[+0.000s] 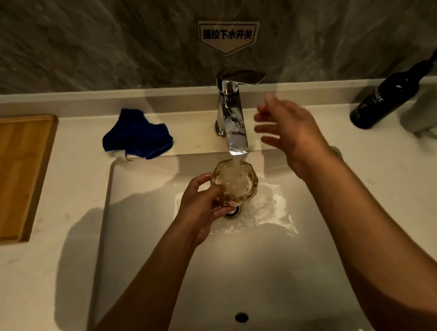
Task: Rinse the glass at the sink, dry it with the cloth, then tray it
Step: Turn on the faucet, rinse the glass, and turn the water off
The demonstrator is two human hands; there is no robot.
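Observation:
An amber faceted glass (pixel 236 182) is held upright under the chrome faucet (pixel 231 116), and running water pours into it and foams. My left hand (pixel 202 204) grips the glass from its left side over the white sink (pixel 145 246). To the right of the faucet, my right hand (pixel 289 132) hovers with fingers spread and holds nothing. A crumpled blue cloth (pixel 137 135) lies on the counter left of the faucet. At the far left sits a wooden tray (pixel 13 175) with nothing on it.
A dark bottle (pixel 384 99) leans at the back right beside a white cup-like object (pixel 429 111). Water splashes around the drain (pixel 233 213). An overflow hole (pixel 241 317) shows in the sink's near wall. A sign (pixel 228 35) is on the stone wall.

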